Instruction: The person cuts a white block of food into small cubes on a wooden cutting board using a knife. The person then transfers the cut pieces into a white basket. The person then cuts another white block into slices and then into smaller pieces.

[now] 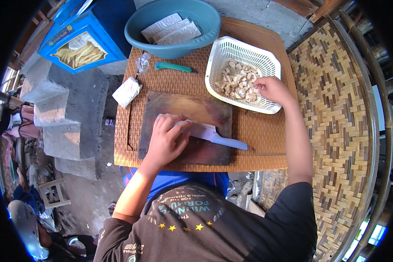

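Note:
A dark wooden cutting board (196, 101) lies at the near side of a woven-topped table. Across it rests a knife with a pale purple blade and handle (229, 141). My left hand (170, 136) is over the left part of the blade, its fingers bent; whether it grips anything beneath is hidden. To the right, my right hand (271, 89) reaches over the rim of a white plastic basket (260, 52), fingertips pinched close to the pale, chunky cut pieces (237, 82) inside. Whether those fingertips hold a piece cannot be told.
Behind the board lie a green utility knife (173, 67), a white wrapped packet (127, 92) and clear plastic (143, 63). A teal basin (173, 50) holds several wrapped slabs (180, 34). A blue box (88, 42) is at upper left, a woven bamboo wall (334, 131) at right.

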